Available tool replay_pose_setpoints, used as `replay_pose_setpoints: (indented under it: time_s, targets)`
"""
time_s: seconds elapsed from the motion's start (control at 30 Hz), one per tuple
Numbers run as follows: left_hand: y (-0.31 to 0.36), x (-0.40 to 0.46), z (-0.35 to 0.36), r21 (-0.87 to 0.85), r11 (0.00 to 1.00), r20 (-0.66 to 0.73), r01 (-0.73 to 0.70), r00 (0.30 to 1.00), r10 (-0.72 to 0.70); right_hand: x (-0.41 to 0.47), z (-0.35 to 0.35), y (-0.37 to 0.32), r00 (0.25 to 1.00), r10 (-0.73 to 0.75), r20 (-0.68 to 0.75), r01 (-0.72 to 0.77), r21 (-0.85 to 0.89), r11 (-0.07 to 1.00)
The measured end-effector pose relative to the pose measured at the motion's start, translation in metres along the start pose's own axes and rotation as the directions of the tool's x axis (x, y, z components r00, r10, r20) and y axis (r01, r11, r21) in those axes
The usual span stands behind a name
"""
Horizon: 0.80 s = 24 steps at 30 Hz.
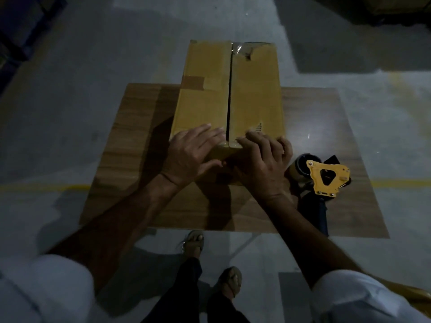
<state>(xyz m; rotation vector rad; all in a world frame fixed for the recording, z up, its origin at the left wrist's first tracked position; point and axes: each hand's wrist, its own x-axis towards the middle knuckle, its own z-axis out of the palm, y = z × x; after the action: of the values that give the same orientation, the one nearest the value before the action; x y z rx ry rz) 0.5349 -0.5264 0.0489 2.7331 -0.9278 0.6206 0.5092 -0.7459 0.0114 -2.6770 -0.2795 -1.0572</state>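
Standing on the table (130,127), the box (254,94) is held at its near end. On the left flap the left hand (193,155) is laid flat, fingers straight, thumb against the near face. The right flap's near edge is gripped by the curled fingers of the right hand (263,164). Just right, a tape gun (326,178) is laid.

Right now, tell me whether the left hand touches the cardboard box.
Touching. The head view shows the left hand with fingers flat on the cardboard box at its near edge.
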Motion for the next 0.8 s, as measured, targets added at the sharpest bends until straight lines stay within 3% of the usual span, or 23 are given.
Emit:
replay_pose_setpoints:
  time_s: [0.13,0.23,0.37,0.5,0.6,0.73,0.8]
  targets:
    - [-0.005,0.0,-0.008,-0.014,1.0,0.045,-0.025,0.999,0.026,0.005,-0.017,0.005,0.991,-0.055,0.124,0.057,-0.013,0.998]
    - [-0.011,0.007,-0.016,-0.148,0.988,-0.087,-0.046,0.996,0.033,0.024,-0.023,0.009,0.994,-0.072,0.082,0.072,0.003,0.997]
    - [-0.007,0.007,-0.005,-0.095,0.993,-0.217,-0.066,0.975,0.044,0.02,-0.017,0.012,0.994,-0.106,0.017,0.107,-0.026,0.994]
    - [-0.007,0.001,-0.002,-0.026,0.999,-0.097,-0.039,0.995,0.036,0.005,-0.013,0.0,0.994,-0.015,0.105,0.02,-0.052,0.998]
    - [-0.005,0.001,-0.009,0.019,1.0,0.033,-0.024,0.999,0.023,0.01,-0.022,0.0,0.984,-0.043,0.175,0.054,-0.055,0.997]
    - [-0.01,0.009,-0.017,-0.109,0.994,-0.041,-0.011,0.999,0.006,0.029,-0.025,0.005,0.995,-0.052,0.085,0.056,-0.041,0.998]
    - [-0.009,0.008,-0.012,-0.089,0.996,-0.085,0.002,0.996,-0.01,0.026,-0.02,0.005,0.999,-0.046,0.021,0.046,-0.023,0.999]
